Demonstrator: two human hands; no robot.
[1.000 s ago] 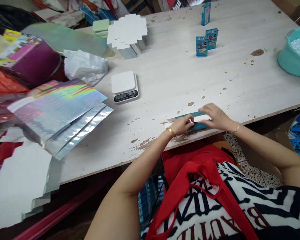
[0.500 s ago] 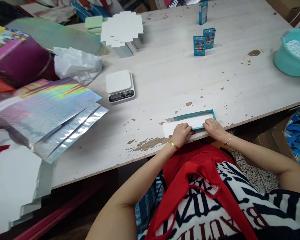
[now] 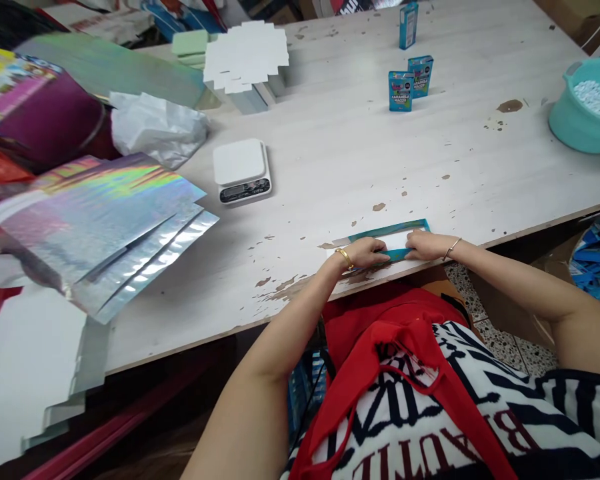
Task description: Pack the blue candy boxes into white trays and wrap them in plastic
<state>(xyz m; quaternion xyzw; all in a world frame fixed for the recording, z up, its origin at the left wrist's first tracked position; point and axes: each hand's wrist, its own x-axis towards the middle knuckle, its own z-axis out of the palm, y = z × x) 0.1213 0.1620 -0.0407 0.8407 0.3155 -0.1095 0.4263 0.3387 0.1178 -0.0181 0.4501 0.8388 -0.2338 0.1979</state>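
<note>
At the table's front edge lies a partly folded cardboard box [image 3: 391,241], white inside with blue-green walls standing up along its far and near sides. My left hand [image 3: 364,254] has its fingers curled over the near wall, toward the left. Closer to the box's right end, my right hand [image 3: 421,245] pinches the same near wall with thumb and fingers. Part of the near wall and the left end are hidden under my left hand.
A white digital scale [image 3: 243,171] sits left of centre. Small blue candy boxes [image 3: 401,91] stand farther back. Stacked white cardboard blanks [image 3: 247,57] and silvery holographic pouches [image 3: 110,227] are on the left. A turquoise tub [image 3: 583,110] of pale pieces stands at right.
The near wall of the box has been folded up from lying flatter. Both hands have turned inward over it, with the right hand slightly farther from the table edge.
</note>
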